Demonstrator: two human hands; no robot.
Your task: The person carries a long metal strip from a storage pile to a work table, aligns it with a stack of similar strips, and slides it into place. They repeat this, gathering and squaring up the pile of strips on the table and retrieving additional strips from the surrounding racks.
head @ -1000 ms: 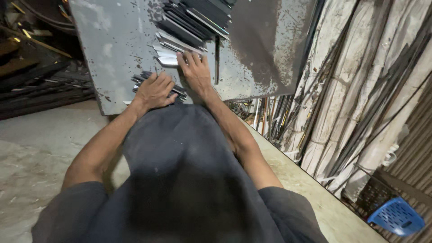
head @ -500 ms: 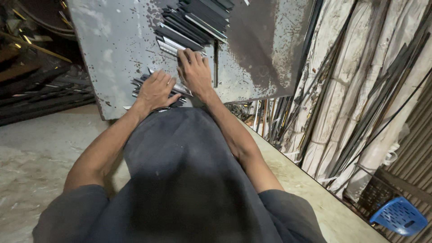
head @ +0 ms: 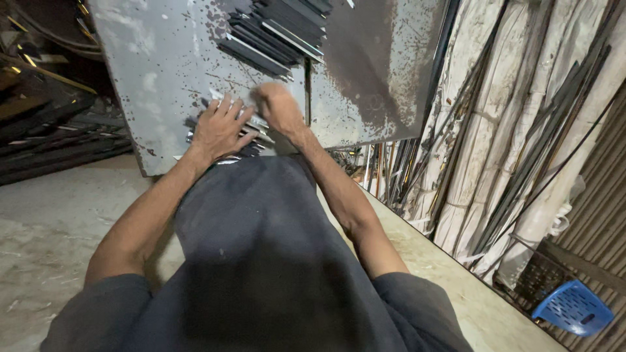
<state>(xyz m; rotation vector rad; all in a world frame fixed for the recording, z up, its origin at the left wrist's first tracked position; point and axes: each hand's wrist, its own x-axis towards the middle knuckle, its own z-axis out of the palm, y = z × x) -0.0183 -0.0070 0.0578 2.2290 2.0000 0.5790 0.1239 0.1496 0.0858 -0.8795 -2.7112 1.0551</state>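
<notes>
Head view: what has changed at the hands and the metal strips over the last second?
The right hand has closed from lying flat with fingers spread on the near strips to a blurred, curled hand over them; whether it grips one cannot be told. The left hand stays flat on the same strips, fingers spread. The dark stack further up the grey steel table lies as before.

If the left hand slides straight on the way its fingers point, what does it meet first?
Probably the row of dark metal strips farther up the grey table; the left hand already rests on nearer strips.
</notes>
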